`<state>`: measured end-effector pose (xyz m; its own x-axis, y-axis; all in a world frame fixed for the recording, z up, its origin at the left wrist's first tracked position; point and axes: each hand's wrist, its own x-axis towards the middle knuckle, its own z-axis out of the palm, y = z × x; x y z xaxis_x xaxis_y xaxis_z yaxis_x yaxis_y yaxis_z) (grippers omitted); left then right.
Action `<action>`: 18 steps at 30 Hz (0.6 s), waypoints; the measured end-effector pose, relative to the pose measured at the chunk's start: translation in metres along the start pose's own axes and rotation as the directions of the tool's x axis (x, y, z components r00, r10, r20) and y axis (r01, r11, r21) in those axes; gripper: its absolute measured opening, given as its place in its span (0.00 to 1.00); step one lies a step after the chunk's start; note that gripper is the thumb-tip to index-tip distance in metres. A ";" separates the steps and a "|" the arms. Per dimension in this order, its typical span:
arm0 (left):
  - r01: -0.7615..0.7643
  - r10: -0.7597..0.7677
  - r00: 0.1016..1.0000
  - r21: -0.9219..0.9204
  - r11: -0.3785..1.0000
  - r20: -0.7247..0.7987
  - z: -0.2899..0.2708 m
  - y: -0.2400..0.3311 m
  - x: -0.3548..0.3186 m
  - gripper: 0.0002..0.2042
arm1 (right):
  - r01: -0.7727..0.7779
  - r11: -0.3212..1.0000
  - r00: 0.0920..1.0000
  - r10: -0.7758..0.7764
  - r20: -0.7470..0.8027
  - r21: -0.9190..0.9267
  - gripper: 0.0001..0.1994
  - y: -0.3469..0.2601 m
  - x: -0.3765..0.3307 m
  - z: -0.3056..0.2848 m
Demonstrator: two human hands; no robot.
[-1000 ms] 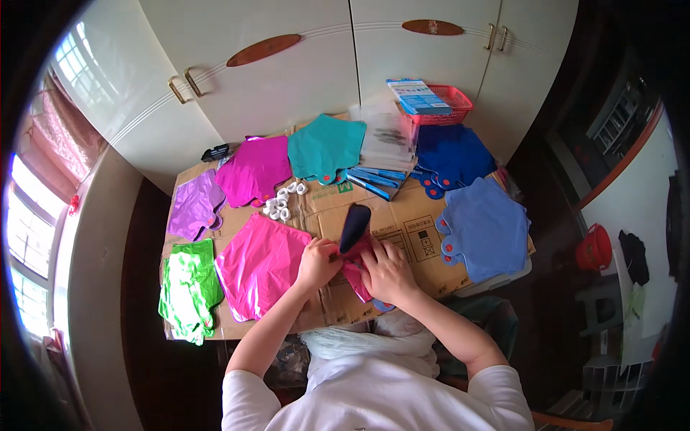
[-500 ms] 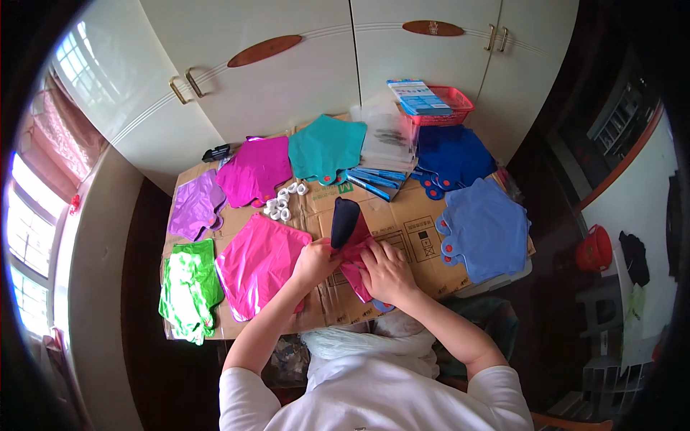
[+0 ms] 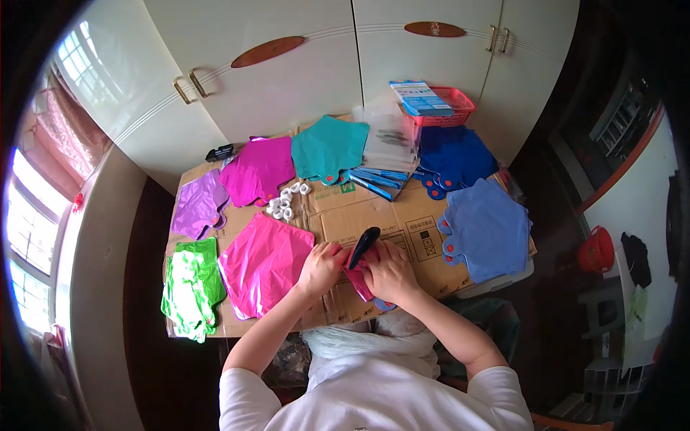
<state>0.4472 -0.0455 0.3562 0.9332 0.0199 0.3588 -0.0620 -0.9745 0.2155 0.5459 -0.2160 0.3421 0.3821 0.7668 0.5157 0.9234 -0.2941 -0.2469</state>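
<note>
At the front middle of the table, my left hand (image 3: pixel 320 267) is closed on a folded pink foil sheet (image 3: pixel 361 285). My right hand (image 3: pixel 390 271) presses on the same bundle from the other side, its fingers bent over it. A dark, glossy strip (image 3: pixel 364 246) stands up between the hands, tilted to the right; whether it belongs to the folded sheet I cannot tell. A bit of blue with a rounded edge (image 3: pixel 384 304) shows below my right hand. Left of my left hand lies a shiny pink foil sheet (image 3: pixel 266 266).
Around the cardboard-covered table (image 3: pixel 338 223) lie green (image 3: pixel 192 287), lilac (image 3: pixel 198 205), magenta (image 3: pixel 257 171), teal (image 3: pixel 329 149), dark blue (image 3: pixel 456 158) and light blue sheets (image 3: pixel 485 230). White rings (image 3: pixel 282 205), blue packets (image 3: pixel 374 181), clear bags (image 3: pixel 388 136) and a red basket (image 3: pixel 460 108) sit among them.
The dark strip has folded lower and shifted right, and now looks narrower. The pink foil between my hands is more bunched up. My left hand has moved slightly right.
</note>
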 end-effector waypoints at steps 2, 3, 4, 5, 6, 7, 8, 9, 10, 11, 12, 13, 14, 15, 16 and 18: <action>-0.059 0.060 0.997 0.011 0.998 -0.041 0.001 0.000 -0.002 0.15 | -0.001 1.000 1.000 0.001 0.020 0.003 0.16 0.001 -0.002 0.001; -0.089 0.090 0.994 0.018 0.996 -0.062 0.002 0.001 -0.003 0.16 | -0.010 1.000 0.999 0.010 0.040 -0.007 0.16 0.002 -0.002 0.002; -0.104 0.107 0.993 0.052 0.993 -0.056 0.002 0.001 -0.004 0.16 | -0.021 1.000 0.998 0.022 0.061 -0.017 0.15 0.003 -0.004 0.004; -0.120 0.125 0.991 0.086 0.989 -0.051 0.001 0.002 -0.005 0.17 | -0.032 0.999 0.996 0.034 0.081 -0.027 0.15 0.003 -0.005 0.006; -0.136 0.142 0.989 0.119 0.983 -0.044 0.000 0.003 -0.006 0.18 | -0.025 0.999 0.996 0.028 0.082 -0.034 0.15 0.004 -0.005 0.006; -0.129 0.135 0.990 0.131 0.983 -0.034 -0.001 0.005 -0.006 0.18 | -0.016 0.999 0.996 0.020 0.084 -0.042 0.15 0.003 -0.005 0.006; -0.123 0.127 0.992 0.143 0.982 -0.023 -0.002 0.007 -0.006 0.18 | -0.008 0.999 0.996 0.012 0.086 -0.051 0.15 0.003 -0.005 0.005; -0.116 0.120 0.993 0.155 0.981 -0.013 -0.003 0.009 -0.006 0.18 | -0.016 0.999 0.997 0.019 0.073 -0.034 0.15 0.003 -0.005 0.004; -0.103 0.104 0.995 0.139 0.985 -0.002 -0.004 0.009 -0.005 0.18 | -0.024 1.000 0.998 0.025 0.060 -0.018 0.15 0.002 -0.004 0.002; -0.089 0.088 0.996 0.123 0.988 0.009 -0.005 0.009 -0.003 0.19 | -0.033 0.999 0.998 0.033 0.047 -0.002 0.15 0.001 -0.002 0.000; -0.075 0.073 0.997 0.108 0.991 0.020 -0.005 0.009 -0.002 0.19 | -0.023 1.000 0.999 0.023 0.024 0.011 0.15 0.001 -0.001 -0.001; -0.074 0.071 0.997 0.098 0.992 0.037 -0.005 0.008 0.000 0.19 | -0.013 1.000 1.000 0.013 -0.001 0.024 0.15 0.001 0.001 -0.002; -0.073 0.069 0.996 0.088 0.993 0.053 -0.005 0.005 0.001 0.19 | -0.003 0.999 1.000 0.003 -0.026 0.036 0.16 0.000 0.002 -0.003; -0.073 0.067 0.995 0.079 0.994 0.070 -0.005 0.004 0.001 0.19 | -0.005 1.000 1.000 0.005 -0.003 0.021 0.17 0.000 0.001 -0.003; -0.082 0.073 0.994 0.103 0.991 0.083 -0.006 0.004 0.001 0.20 | -0.010 1.000 1.000 0.010 0.019 0.005 0.18 0.000 0.000 -0.002; -0.101 0.085 0.990 0.153 0.983 0.109 -0.009 0.006 -0.001 0.20 | -0.024 1.000 0.999 0.024 0.036 -0.001 0.21 0.003 -0.004 0.004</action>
<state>0.4431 -0.0492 0.3655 0.9576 -0.0873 0.2745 -0.1012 -0.9942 0.0368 0.5468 -0.2178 0.3358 0.4030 0.7793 0.4799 0.9138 -0.3133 -0.2585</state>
